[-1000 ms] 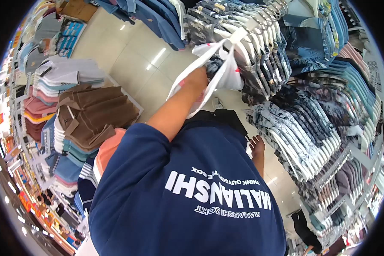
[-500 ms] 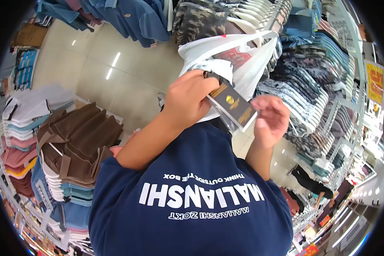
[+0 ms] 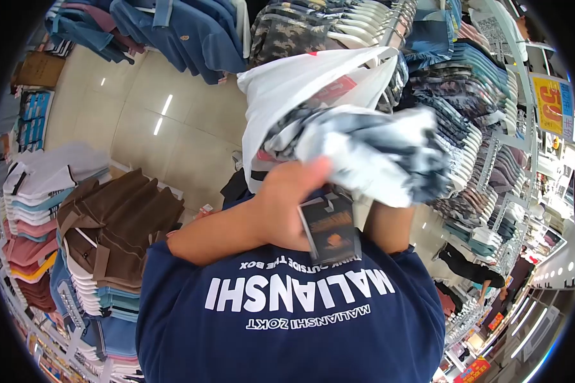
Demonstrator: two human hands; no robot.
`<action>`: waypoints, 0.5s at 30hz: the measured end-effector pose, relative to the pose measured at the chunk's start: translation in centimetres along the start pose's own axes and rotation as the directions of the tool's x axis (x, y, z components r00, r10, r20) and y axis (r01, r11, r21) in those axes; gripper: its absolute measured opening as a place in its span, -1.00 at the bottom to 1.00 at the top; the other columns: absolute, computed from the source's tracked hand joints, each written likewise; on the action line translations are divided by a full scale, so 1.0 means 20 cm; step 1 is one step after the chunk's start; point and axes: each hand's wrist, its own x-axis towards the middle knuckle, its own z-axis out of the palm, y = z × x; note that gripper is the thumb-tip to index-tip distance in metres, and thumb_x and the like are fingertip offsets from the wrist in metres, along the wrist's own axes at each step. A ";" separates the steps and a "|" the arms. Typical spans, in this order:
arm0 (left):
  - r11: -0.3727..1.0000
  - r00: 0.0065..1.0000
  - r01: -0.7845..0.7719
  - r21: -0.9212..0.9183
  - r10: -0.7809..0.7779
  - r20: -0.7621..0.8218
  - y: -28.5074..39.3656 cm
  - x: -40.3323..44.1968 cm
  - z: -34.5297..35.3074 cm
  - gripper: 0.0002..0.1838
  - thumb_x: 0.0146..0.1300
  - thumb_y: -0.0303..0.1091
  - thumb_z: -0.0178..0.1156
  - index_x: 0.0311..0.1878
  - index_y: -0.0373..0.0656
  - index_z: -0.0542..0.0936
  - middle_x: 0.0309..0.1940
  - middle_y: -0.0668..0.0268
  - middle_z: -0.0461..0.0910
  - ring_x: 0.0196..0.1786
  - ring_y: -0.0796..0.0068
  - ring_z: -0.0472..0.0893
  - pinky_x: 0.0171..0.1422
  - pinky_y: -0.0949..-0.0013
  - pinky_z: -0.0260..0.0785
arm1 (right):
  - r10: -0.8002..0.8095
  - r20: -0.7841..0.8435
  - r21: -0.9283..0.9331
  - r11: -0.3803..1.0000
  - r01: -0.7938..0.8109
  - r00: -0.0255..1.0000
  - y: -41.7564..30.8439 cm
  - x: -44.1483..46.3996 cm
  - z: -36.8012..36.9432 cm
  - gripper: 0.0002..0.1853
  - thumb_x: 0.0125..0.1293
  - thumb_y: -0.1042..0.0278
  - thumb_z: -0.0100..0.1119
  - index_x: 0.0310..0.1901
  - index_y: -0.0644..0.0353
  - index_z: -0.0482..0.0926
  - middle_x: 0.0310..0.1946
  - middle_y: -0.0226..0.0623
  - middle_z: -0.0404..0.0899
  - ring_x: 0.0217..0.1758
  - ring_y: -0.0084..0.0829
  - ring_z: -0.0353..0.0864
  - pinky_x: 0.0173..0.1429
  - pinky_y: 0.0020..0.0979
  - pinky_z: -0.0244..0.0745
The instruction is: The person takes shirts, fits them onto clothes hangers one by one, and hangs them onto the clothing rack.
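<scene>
My left hand (image 3: 291, 201) is closed at the near edge of a crumpled black, grey and white patterned garment (image 3: 364, 150); its fingers are partly blurred. A black hang tag (image 3: 332, 231) with gold-orange print dangels beside that hand, in front of my navy T-shirt (image 3: 287, 332). The garment covers my right hand, so only the right forearm (image 3: 390, 223) shows below it. Part of the cloth lies in the mouth of a white plastic bag (image 3: 268, 96), which hangs open just beyond my hands. Something with red print shows inside the bag.
Racks of patterned shirts (image 3: 453, 96) stand on the right, with a yellow price sign (image 3: 551, 105) above. Blue shirts (image 3: 179, 38) hang at the far left. Brown garments (image 3: 118, 217) hang at the near left. Another person (image 3: 466, 265) bends among racks at the right.
The patterned garment has come up out of the bag and spread to the right over my right hand. The tag, earlier held between both hands, now hangs lower by my left hand.
</scene>
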 end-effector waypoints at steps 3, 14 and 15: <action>0.997 0.980 -0.034 0.072 0.047 -0.191 -0.13 -0.04 0.03 0.17 0.04 -0.33 0.52 0.56 -0.32 -0.09 -0.44 0.22 0.56 -0.48 0.36 0.53 -0.35 0.29 0.41 | -0.004 -0.032 0.187 0.982 0.010 0.999 -0.10 -0.07 -0.03 -0.49 0.31 0.21 0.21 0.18 0.44 0.53 0.00 -0.07 0.66 0.07 -0.27 0.67 0.18 -0.35 0.58; 0.565 0.851 0.399 0.723 -0.522 -0.061 -0.46 -0.08 -0.01 -0.20 0.16 -0.03 0.38 0.38 -0.27 0.37 0.45 -0.08 0.20 0.38 -0.08 0.41 0.39 0.06 0.34 | -0.326 -0.184 -0.143 0.942 0.303 0.927 -0.39 -0.16 0.04 -0.53 0.30 0.29 0.21 0.16 0.42 0.54 -0.03 -0.07 0.66 0.05 -0.28 0.67 0.16 -0.34 0.58; 0.596 0.822 0.460 0.658 -0.566 -0.062 -0.45 -0.07 -0.01 -0.20 0.19 0.05 0.34 0.37 -0.28 0.39 0.47 -0.09 0.20 0.41 -0.10 0.38 0.43 0.05 0.30 | -0.359 -0.195 -0.197 0.926 0.322 0.913 -0.41 -0.17 0.05 -0.53 0.30 0.29 0.21 0.16 0.42 0.55 -0.03 -0.07 0.66 0.04 -0.28 0.67 0.15 -0.34 0.58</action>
